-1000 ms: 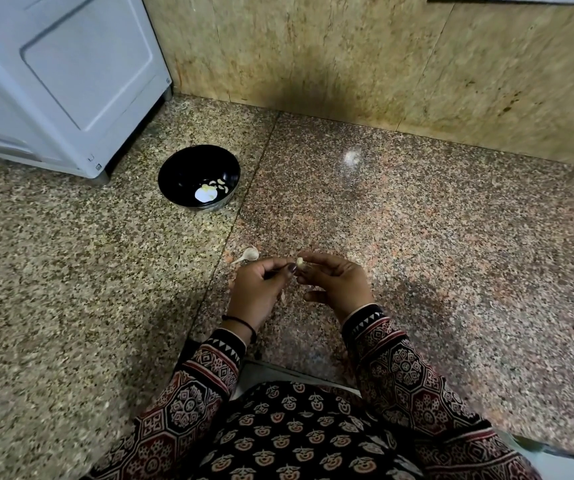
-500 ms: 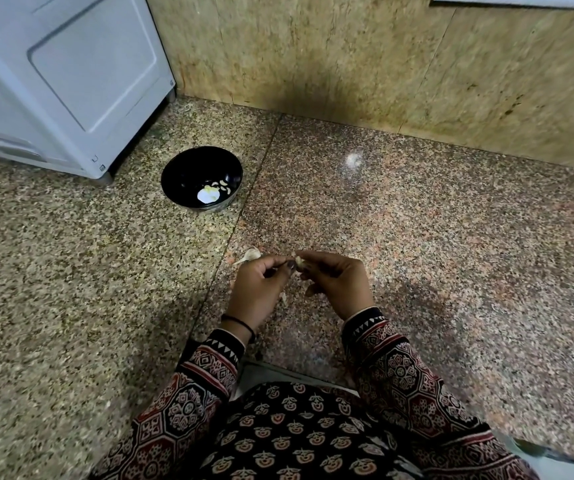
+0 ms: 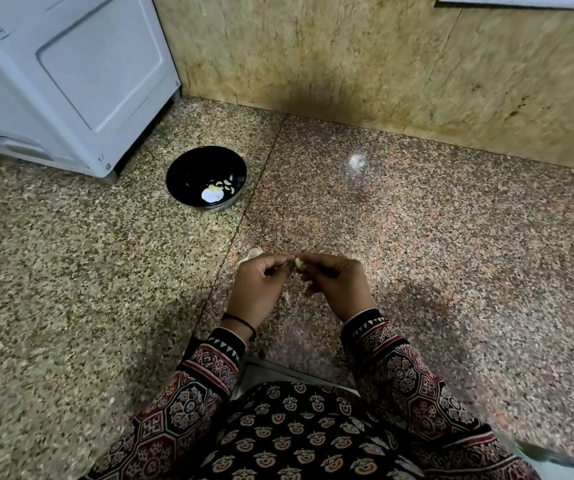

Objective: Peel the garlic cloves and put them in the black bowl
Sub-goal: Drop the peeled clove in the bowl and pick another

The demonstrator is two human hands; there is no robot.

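Observation:
A small pale garlic clove [image 3: 299,263] is pinched between the fingertips of both hands above the granite floor. My left hand [image 3: 261,287] and my right hand [image 3: 336,284] meet fingertip to fingertip around it. The black bowl [image 3: 188,174] stands on the floor up and to the left, with several peeled cloves and a bright reflection inside. A piece of garlic or skin [image 3: 254,252] lies on the floor just beyond my left hand. A scrap of skin [image 3: 287,296] shows between my wrists.
A white appliance [image 3: 64,74] fills the upper left, close behind the bowl. A yellowish stone wall [image 3: 382,64] runs along the back. Speckled granite floor [image 3: 452,254] stretches to the right. My patterned sleeves and lap occupy the bottom centre.
Both hands stay together on the clove, shifting only slightly. The view has tilted a little, so the bowl sits slightly lower in frame.

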